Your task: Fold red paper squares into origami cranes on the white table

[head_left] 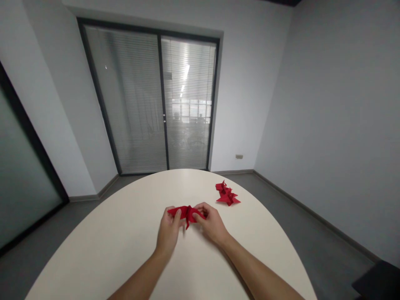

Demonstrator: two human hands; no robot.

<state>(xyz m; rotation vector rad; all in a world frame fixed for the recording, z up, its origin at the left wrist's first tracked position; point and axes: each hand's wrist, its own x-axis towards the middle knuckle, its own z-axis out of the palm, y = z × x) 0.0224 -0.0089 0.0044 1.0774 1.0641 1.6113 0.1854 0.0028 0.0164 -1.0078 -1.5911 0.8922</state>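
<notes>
Fingers [177, 215] pinching one origami [188, 212], one table [118, 237]

Table [106, 250]: bare surface left of the left hand [168, 229] and straight ahead; passage there. Red folded piece [180, 211] bridges the gap between left hand and right hand [212, 221]. Cluster of red folded shapes [228, 198] obstructs beyond the right hand, near the table's edge.
</notes>
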